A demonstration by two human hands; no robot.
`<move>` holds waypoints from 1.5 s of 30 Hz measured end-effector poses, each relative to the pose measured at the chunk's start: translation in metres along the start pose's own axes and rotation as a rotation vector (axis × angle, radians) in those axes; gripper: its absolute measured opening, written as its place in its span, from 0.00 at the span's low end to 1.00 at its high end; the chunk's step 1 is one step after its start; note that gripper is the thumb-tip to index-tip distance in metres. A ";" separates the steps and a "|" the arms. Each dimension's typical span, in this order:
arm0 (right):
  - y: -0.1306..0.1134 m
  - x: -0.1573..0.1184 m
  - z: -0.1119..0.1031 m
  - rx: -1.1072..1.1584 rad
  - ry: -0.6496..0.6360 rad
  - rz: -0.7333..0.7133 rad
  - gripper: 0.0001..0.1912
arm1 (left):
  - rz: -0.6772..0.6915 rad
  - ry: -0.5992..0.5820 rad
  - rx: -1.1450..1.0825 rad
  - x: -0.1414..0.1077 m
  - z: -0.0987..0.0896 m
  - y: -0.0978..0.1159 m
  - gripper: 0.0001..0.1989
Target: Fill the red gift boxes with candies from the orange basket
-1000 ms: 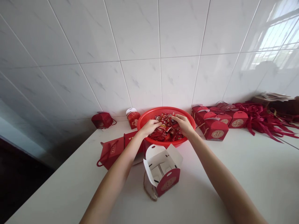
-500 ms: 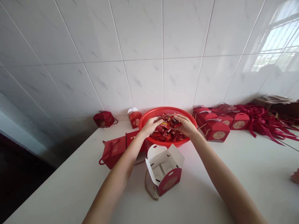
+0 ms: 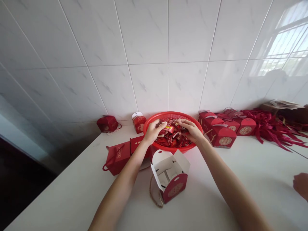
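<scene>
Both hands reach into a red plastic basket (image 3: 173, 149) heaped with wrapped candies (image 3: 171, 141) in red and dark wrappers. My left hand (image 3: 152, 132) is closed at the basket's left side, a red candy with yellow lettering by its thumb. On the right side my right hand (image 3: 193, 131) curls around dark-wrapped candies, its fingertips partly hidden among them. In front of the basket stands an open red gift box (image 3: 175, 188), white inside, its flaps spread. A twine handle (image 3: 154, 197) hangs at its left side.
Closed red boxes (image 3: 223, 134) cluster right of the basket, beside a heap of red ribbons (image 3: 264, 128). More red boxes (image 3: 119, 157) lie to the left. Another person's hand (image 3: 301, 184) is at the right edge. A tiled wall (image 3: 149, 86) rises behind the white table (image 3: 204, 199).
My hands have shifted slightly among the candies, and the lettered candy now sits closer to my left thumb. The other person's hand has come further into view at the right.
</scene>
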State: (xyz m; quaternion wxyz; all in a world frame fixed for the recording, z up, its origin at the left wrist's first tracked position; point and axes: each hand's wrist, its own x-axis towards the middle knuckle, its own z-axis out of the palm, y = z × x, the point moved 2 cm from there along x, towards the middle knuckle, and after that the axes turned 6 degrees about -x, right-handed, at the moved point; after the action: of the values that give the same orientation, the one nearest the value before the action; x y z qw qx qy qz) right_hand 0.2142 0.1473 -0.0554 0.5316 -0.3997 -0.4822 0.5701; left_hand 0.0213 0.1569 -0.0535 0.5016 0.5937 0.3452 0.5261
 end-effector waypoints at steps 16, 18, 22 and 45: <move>-0.022 -0.017 0.025 -0.045 -0.012 -0.115 0.17 | -0.169 -0.600 0.441 -0.091 0.003 0.077 0.17; -0.032 -0.027 0.031 -0.099 -0.066 -0.203 0.15 | -0.154 -0.626 0.564 -0.095 0.002 0.083 0.15; -0.052 -0.053 0.042 -0.402 -0.316 -0.287 0.12 | -0.119 -0.549 0.783 -0.101 -0.010 0.096 0.16; -0.052 -0.099 0.079 -1.203 -0.633 -0.455 0.06 | -0.405 -0.652 1.019 -0.110 -0.016 0.102 0.19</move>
State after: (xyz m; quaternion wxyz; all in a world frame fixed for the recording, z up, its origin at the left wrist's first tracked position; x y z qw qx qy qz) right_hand 0.1608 0.0379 0.0071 0.1594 -0.3286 -0.9154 0.1692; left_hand -0.0297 0.0310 0.0125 0.3248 0.8105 0.4871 -0.0171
